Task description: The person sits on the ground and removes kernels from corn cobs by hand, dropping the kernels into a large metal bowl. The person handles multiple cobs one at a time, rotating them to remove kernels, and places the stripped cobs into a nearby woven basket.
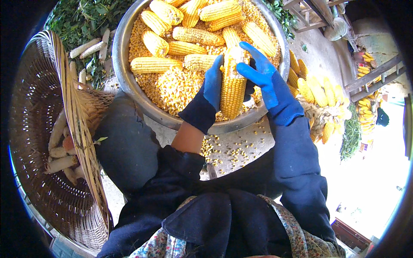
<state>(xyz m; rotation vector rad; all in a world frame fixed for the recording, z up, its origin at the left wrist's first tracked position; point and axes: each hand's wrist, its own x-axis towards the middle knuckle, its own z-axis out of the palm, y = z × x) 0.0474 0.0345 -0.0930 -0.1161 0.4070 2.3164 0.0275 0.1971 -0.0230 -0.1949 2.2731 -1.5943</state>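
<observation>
An ear of yellow corn [233,95] stands slanted over the near side of a wide metal basin [120,61]. Kernels are gone from its far end, where pale cob shows. My left hand [211,87], in a blue and black glove, grips the ear along its left side. On the right side, my gloved right hand [266,80] has its thumb against the stripped part and its other fingers partly hidden behind the ear. Loose kernels [177,88] fill the basin, with several whole ears [198,35] lying on top.
A wicker basket [58,61] at the left holds bare cobs [61,163]. More stripped cobs [85,48] lie by green leafy stems [90,16]. Kernels [238,154] are scattered below the basin. Bundled corn ears [317,92] and a wooden ladder [374,72] are at right.
</observation>
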